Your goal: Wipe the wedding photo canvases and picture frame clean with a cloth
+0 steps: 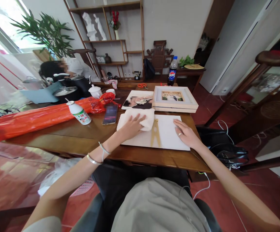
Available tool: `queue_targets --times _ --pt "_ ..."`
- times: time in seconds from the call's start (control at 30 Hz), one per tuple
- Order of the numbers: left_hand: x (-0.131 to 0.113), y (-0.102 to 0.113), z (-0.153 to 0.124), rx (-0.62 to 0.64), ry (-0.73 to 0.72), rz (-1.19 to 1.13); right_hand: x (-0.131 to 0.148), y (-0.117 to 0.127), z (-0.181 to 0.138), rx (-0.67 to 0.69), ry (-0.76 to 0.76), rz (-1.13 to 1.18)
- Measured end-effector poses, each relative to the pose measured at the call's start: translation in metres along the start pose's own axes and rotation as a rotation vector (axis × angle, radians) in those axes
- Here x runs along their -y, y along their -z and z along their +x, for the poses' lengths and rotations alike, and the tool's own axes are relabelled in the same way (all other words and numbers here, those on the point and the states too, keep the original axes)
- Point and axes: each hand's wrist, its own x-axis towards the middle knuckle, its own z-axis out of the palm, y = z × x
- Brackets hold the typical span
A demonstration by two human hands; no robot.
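wiping step in hand. white frame back (169,137) lies flat on the wooden table (82,137), near the edge closest to the person. left hand (131,126) presses a folded white cloth (143,118) onto the panel's far-left part, fingers curled loosely over it. right hand (185,132) lies flat and open on the panel's right side, holding nothing, steadying. wooden stand leg (155,132) lies on the panel between the hands. boxed frame (175,98) just beyond the panel; phone (110,114) to its left. judgement: the next pass calls for working the cloth around the leg, panel kept pinned.
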Motion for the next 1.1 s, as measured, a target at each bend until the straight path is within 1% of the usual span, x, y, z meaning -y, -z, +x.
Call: queue_targets --times 0.07,0.23,0.33,0.37,0.43,0.5,0.6,0.7,0.8,0.83,0.9,0.97,1.1 --pt "-0.014 0.004 -0.014 -0.008 -0.024 0.000 0.001 0.000 0.000 0.007 -0.003 0.000" --pt "-0.056 0.012 -0.071 -0.015 -0.097 -0.008 0.003 0.002 0.000 0.022 -0.022 -0.005" --pt "-0.064 0.014 -0.091 -0.021 -0.132 0.003 0.004 0.002 0.001 0.023 -0.020 -0.006" --pt "-0.062 0.014 -0.092 -0.020 -0.136 0.006 0.003 0.002 0.001 0.023 -0.018 -0.007" --pt "-0.053 0.015 -0.086 -0.011 -0.126 -0.001 0.003 0.002 0.001 0.024 -0.013 -0.013" --pt "-0.039 0.014 -0.069 0.007 -0.099 -0.026 0.002 0.002 0.001 0.028 -0.010 -0.018" --pt "-0.019 0.006 -0.032 0.011 -0.060 -0.076 0.001 0.001 0.001 0.022 0.001 -0.020" --pt "-0.006 -0.007 0.003 -0.064 -0.012 -0.107 0.000 0.001 0.000 0.012 0.002 -0.012" --pt "-0.005 -0.015 0.020 -0.125 -0.005 -0.118 0.000 0.000 0.000 0.007 -0.002 -0.001" --pt "-0.007 -0.015 0.020 -0.123 -0.019 -0.124 -0.001 0.000 0.000 0.007 -0.001 0.000" --pt "-0.013 -0.010 0.012 -0.100 -0.054 -0.149 -0.001 0.000 0.000 0.009 0.001 -0.005" --pt "-0.024 -0.001 -0.006 -0.077 -0.103 -0.182 -0.002 0.000 0.000 0.014 0.002 -0.013" --pt "-0.051 0.016 -0.049 -0.046 -0.249 -0.218 -0.003 0.000 0.000 0.021 0.006 -0.018"
